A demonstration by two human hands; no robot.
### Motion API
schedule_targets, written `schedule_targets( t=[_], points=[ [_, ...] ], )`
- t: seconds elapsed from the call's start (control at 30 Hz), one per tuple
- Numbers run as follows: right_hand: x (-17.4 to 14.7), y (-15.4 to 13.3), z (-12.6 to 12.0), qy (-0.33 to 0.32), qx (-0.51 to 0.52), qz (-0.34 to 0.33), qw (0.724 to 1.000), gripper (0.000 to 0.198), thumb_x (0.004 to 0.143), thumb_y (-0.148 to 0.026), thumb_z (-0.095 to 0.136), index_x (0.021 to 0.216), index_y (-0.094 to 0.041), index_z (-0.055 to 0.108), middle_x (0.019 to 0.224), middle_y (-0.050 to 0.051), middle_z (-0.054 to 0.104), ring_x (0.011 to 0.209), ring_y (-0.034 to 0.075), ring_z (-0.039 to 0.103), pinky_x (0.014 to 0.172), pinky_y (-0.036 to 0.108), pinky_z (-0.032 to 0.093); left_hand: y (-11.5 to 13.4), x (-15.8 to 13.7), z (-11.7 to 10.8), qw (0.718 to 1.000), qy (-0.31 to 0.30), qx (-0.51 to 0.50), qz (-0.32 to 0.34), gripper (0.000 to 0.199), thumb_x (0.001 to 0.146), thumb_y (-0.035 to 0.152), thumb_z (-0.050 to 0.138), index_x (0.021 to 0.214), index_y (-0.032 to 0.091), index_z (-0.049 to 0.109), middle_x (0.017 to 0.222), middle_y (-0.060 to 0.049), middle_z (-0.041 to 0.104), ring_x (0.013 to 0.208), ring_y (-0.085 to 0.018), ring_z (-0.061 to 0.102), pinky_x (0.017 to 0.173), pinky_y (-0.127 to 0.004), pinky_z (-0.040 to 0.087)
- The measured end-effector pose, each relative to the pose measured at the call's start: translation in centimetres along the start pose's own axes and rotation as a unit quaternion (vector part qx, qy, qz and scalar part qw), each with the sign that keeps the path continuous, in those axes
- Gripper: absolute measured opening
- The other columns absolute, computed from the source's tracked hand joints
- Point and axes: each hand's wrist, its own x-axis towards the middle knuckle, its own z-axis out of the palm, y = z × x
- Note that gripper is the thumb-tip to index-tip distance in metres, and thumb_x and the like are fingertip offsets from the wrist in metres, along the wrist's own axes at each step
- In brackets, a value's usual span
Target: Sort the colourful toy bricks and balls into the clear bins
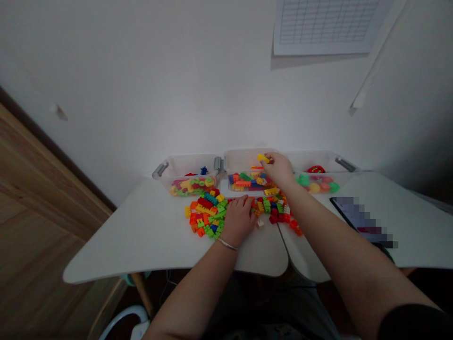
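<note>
My right hand (279,169) pinches a yellow toy brick (262,157) above the middle clear plastic box (244,155), which holds bricks of several colours. Lower down, my left hand (239,219) rests with curled fingers among loose toy bricks (208,213) spread on the table. An orange-red brick (251,200) shows beside its index finger and thumb; whether the fingers grip it or another piece is hidden. To the right of that hand, more loose bricks (274,206) lie in a band, partly behind my right forearm. A white brick (261,224) sits near the left thumb.
A left clear box (191,163) holds yellow, green and red pieces. On the right, another box (332,158) contains round coloured pieces. A tablet-like device (354,219) lies right of my forearm. The white table (141,241) has a seam under the bricks and meets the wall behind.
</note>
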Motion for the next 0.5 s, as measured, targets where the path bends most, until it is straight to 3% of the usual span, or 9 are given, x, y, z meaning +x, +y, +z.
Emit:
schedule_targets(
  t=[0.33, 0.5],
  points=[
    [0.1, -0.5, -0.3, -0.049, -0.072, 0.001, 0.996, 0.027, 0.086, -0.017, 0.051, 0.099, -0.015, 0.074, 0.119, 0.011, 0.069, 0.11, 0.024, 0.063, 0.1, 0.037, 0.045, -0.2, 0.1, 0.6, 1.0, 0.002, -0.006, 0.003, 0.045, 0.084, 0.019, 0.052, 0.129, 0.018, 0.055, 0.136, -0.01, 0.056, 0.118, -0.025, 0.054, 0.103, -0.041, 0.042],
    [-1.2, -0.3, -0.5, 0.008, -0.011, -0.073, 0.997, 0.029, 0.083, -0.019, 0.052, 0.104, -0.014, 0.072, 0.12, 0.013, 0.068, 0.113, 0.025, 0.06, 0.107, 0.044, 0.04, -0.2, 0.0, 0.6, 1.0, 0.007, -0.016, -0.003, 0.047, 0.084, 0.018, 0.052, 0.131, 0.017, 0.053, 0.136, -0.011, 0.056, 0.121, -0.025, 0.053, 0.105, -0.041, 0.042]
  ],
)
